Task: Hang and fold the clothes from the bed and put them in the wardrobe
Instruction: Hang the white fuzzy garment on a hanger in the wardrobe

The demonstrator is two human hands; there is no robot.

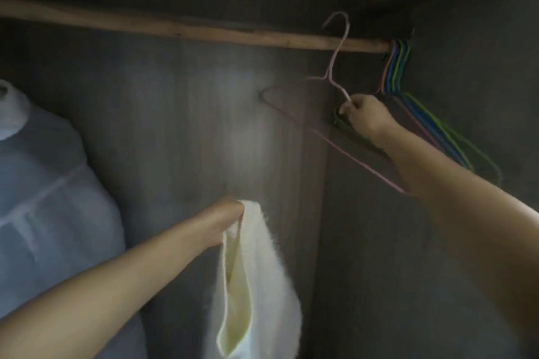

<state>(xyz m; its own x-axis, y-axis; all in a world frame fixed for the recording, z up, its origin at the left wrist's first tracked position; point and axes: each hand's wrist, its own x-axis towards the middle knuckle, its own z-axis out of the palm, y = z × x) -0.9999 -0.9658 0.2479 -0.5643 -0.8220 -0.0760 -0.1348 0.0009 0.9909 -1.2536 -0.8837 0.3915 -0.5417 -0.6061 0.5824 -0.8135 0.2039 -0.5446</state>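
Note:
I am looking into a dim wardrobe with a wooden rail across the top. My right hand grips a pink wire hanger by its shoulder; the hanger is tilted, its hook up in front of the rail and not over it. My left hand is closed on the top edge of a fluffy cream-white garment, which hangs down at the lower middle.
Several empty hangers in pink, blue and green hang bunched at the rail's right end. A pale blue-white garment cover fills the left side. The grey back panel is behind, and a shelf above the rail.

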